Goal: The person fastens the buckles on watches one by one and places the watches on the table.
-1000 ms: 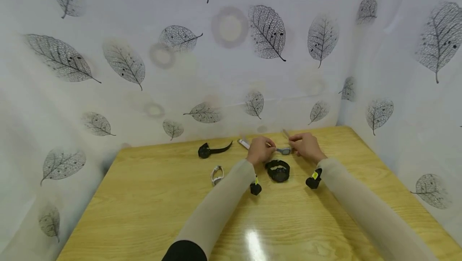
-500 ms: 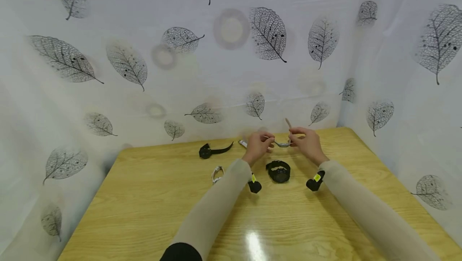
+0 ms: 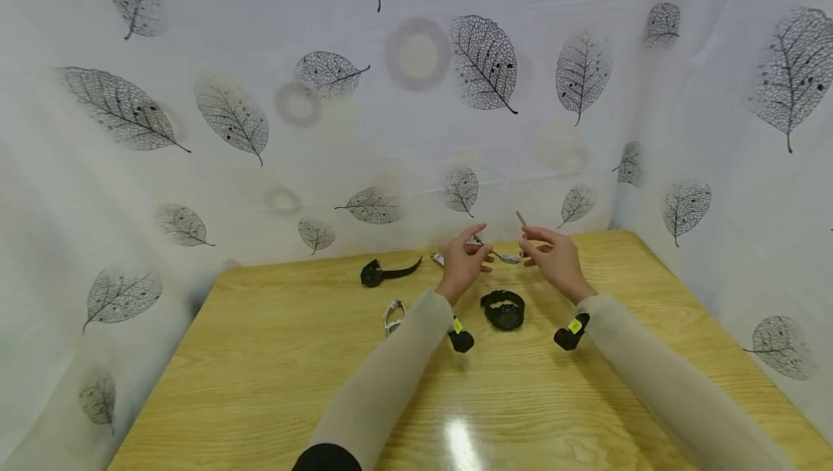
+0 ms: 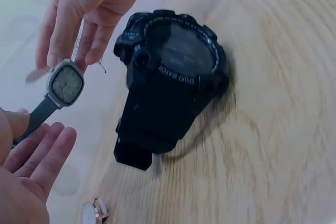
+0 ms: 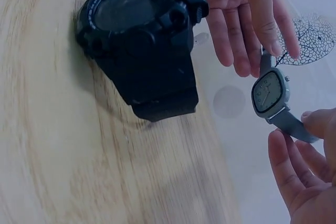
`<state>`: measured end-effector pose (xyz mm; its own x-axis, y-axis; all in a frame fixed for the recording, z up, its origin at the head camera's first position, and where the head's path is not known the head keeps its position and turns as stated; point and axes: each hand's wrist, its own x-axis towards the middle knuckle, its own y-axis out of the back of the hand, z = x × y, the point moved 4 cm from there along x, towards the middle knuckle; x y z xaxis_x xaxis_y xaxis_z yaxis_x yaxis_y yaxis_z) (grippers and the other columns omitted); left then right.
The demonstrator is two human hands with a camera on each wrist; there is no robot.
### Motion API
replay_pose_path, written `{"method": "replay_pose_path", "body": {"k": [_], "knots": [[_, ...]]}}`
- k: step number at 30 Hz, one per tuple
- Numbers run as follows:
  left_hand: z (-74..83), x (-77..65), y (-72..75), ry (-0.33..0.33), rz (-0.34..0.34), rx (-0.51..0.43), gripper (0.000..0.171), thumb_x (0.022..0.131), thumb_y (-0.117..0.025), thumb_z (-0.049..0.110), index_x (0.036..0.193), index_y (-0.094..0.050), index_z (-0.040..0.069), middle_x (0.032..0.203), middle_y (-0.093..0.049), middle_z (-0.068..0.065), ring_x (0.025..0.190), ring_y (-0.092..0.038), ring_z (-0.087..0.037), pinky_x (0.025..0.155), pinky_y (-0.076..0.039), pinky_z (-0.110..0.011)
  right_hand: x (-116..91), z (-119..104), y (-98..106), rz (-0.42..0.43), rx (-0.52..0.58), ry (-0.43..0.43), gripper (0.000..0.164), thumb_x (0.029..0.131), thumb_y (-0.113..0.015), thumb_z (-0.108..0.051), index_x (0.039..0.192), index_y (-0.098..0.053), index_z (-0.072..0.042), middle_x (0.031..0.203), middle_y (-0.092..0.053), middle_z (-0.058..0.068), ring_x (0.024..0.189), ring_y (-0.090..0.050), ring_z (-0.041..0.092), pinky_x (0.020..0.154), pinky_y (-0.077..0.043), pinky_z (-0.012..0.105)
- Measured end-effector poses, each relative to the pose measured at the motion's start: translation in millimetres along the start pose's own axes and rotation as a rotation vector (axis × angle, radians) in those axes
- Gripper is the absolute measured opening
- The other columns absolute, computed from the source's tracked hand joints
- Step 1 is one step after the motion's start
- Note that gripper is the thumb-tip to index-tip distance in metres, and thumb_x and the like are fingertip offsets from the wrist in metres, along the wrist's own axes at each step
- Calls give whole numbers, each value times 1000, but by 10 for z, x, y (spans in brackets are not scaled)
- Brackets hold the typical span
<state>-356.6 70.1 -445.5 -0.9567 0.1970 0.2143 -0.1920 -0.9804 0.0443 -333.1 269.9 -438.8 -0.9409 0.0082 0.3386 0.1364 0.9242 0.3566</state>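
Note:
Above the table's far side, a grey wristwatch (image 4: pixel 66 84) with a squarish case hangs stretched between both hands. My left hand (image 3: pixel 460 265) pinches one strap near the thumb, index finger held out. My right hand (image 3: pixel 556 261) grips the other strap between thumb and fingers, and the strap's end sticks up above it. Seen from the right wrist, the dial (image 5: pixel 269 93) is tilted towards the camera. Below the hands, a chunky black sport watch (image 3: pixel 504 312) lies on the wood, its strap looped.
Left of the arms lie a white-strapped watch (image 3: pixel 393 317), partly behind the left sleeve, and a black watch (image 3: pixel 372 273) with its strap stretched out. A white item (image 3: pixel 438 259) is half hidden by the left hand. Leaf-patterned cloth walls (image 3: pixel 416 124) border the wooden table (image 3: pixel 260 370).
Both hands have raised the grey watch off the table. Its strap end now points upward beside the right hand. My left index finger has straightened away from the thumb.

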Motion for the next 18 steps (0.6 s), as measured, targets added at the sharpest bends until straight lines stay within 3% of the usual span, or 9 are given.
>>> {"method": "replay_pose_path", "body": {"k": [3,6,12,18], "knots": [[-4,-8,-1,1,31,-52,66,98,-68,1,157,-43,18,97,-76,-15,87,-75,-36,69,-64,-42,-9,-17,-13,19,9,15,49,103,-65,-16,150,-53,-8,128,-63,27,79,-74,22,73,-62,50],[-14,-12,-11,8,51,-137,70,98,-68,0,159,-37,15,100,-76,-18,86,-76,-32,72,-64,-43,-12,-38,-11,56,13,34,54,105,-62,-18,156,-46,-14,126,-65,25,74,-72,17,69,-63,44],[-15,-33,-31,43,78,-209,58,99,-68,3,152,-45,0,104,-76,-21,88,-76,-31,73,-64,-42,-12,-58,-3,106,31,48,52,107,-58,-20,157,-44,-13,122,-68,24,70,-69,12,61,-62,28],[-28,-53,-32,77,90,-233,42,100,-68,5,140,-58,-5,104,-76,-19,90,-76,-33,74,-64,-42,-30,-48,-17,122,47,9,42,108,-57,-27,143,-58,-4,120,-68,26,71,-70,11,61,-62,32]]}}
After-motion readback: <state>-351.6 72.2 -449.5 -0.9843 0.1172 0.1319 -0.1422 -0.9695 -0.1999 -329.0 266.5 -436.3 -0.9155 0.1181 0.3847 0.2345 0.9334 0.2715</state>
